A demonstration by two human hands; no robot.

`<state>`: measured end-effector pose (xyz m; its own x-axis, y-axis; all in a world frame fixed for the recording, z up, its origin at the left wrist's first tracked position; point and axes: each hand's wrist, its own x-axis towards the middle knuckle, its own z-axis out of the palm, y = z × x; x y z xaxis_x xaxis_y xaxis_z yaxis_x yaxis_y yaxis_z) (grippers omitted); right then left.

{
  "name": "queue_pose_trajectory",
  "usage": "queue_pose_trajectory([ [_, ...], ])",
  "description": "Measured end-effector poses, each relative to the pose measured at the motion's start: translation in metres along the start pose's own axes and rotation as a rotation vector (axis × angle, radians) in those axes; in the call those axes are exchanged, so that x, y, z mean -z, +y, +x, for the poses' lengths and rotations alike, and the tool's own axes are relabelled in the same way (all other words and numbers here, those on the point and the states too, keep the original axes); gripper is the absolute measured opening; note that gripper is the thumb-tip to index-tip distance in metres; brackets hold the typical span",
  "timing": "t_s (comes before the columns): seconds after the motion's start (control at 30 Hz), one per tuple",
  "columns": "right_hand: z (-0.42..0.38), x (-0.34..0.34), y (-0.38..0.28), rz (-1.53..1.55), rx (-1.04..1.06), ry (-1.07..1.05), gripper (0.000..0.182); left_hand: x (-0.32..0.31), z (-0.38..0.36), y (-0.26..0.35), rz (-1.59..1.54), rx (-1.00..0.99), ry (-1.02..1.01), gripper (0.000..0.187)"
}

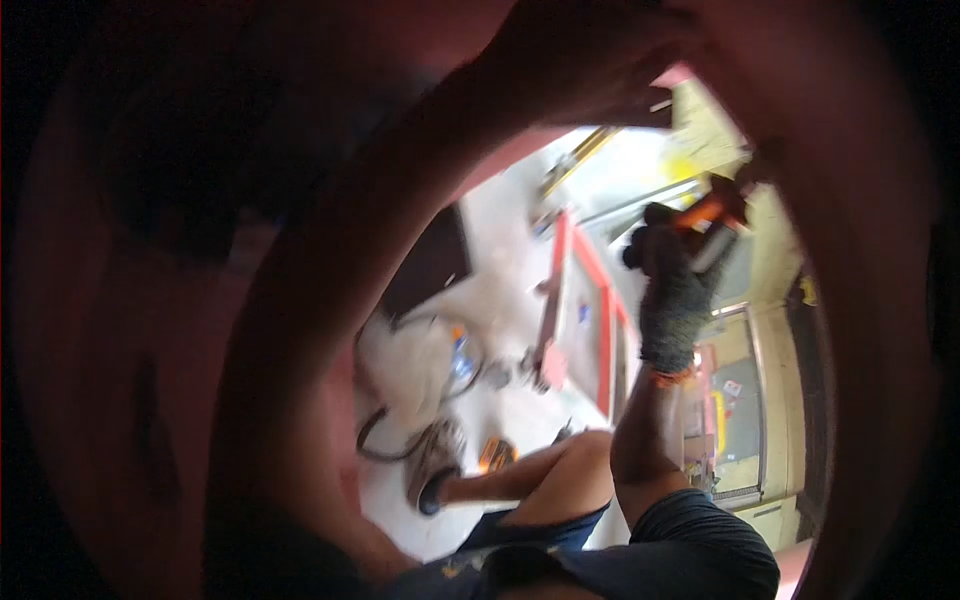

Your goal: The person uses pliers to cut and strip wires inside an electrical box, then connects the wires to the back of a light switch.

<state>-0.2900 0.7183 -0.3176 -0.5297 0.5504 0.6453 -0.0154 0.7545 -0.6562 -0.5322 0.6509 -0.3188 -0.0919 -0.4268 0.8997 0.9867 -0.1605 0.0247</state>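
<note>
My right hand (672, 290), in a grey knitted work glove with an orange cuff, is raised at the right. Its fingers are closed around an orange-and-dark tool (703, 212), whose exact kind is lost in the blur. The tool's upper end is near the dark red rim (735, 90) of an opening. My left arm reaches up along the shaded left side of that opening. At its end, my left hand (625, 55) is in deep shadow near the top, beside a dark flat piece (645, 108). The left fingers cannot be made out.
Red surfaces surround my head and arms closely. Through the opening, a red frame (605, 345) stands on the pale floor. Near my shoe (437, 455) lie a whitish bag (410, 365), a dark hose (375, 445) and an orange-and-black object (496, 454). A window (735, 400) is at the right.
</note>
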Motion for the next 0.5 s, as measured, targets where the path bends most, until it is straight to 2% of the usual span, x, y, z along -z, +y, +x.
queue_pose_trajectory([
  [0.03,-0.024,-0.009,-0.002,-0.017,-0.043,0.023,0.049,0.001,0.001,-0.001,-0.011,0.046,-0.070,0.022],
  [0.1,-0.082,-0.014,0.028,0.183,-0.303,-0.068,0.058,0.001,0.002,-0.003,-0.041,0.144,-0.210,0.022],
  [0.17,-0.168,-0.020,0.127,-0.726,-0.104,-0.269,0.055,0.000,0.003,-0.004,-0.034,0.173,-0.285,0.022],
  [0.2,-0.213,-0.034,0.142,-0.497,-0.284,-0.467,0.055,-0.002,0.002,-0.006,-0.042,0.179,-0.305,0.022],
  [0.23,-0.227,-0.068,0.127,-0.460,-0.344,-0.665,0.055,-0.004,0.001,-0.007,-0.052,0.177,-0.313,0.022],
  [0.27,-0.257,-0.086,0.142,-0.350,-0.310,-0.705,0.052,-0.006,0.000,-0.009,-0.067,0.166,-0.310,0.022],
  [0.3,-0.262,-0.107,0.139,-0.168,-0.426,-0.896,0.052,-0.008,-0.001,-0.011,-0.087,0.153,-0.298,0.022],
  [0.37,-0.319,-0.135,0.179,-0.403,-0.255,-0.888,0.056,-0.013,-0.005,-0.015,-0.133,0.104,-0.232,0.022],
  [0.43,-0.320,-0.153,0.157,-0.609,-0.389,-1.090,0.062,-0.017,-0.010,-0.019,-0.187,0.003,-0.110,0.022],
  [0.47,-0.342,-0.164,0.187,-0.422,-0.276,-1.101,0.057,-0.020,-0.013,-0.021,-0.220,-0.056,-0.038,0.022],
  [0.5,-0.330,-0.161,0.164,-0.427,-0.105,-1.086,0.051,-0.014,-0.011,-0.018,-0.258,-0.111,0.030,0.022],
])
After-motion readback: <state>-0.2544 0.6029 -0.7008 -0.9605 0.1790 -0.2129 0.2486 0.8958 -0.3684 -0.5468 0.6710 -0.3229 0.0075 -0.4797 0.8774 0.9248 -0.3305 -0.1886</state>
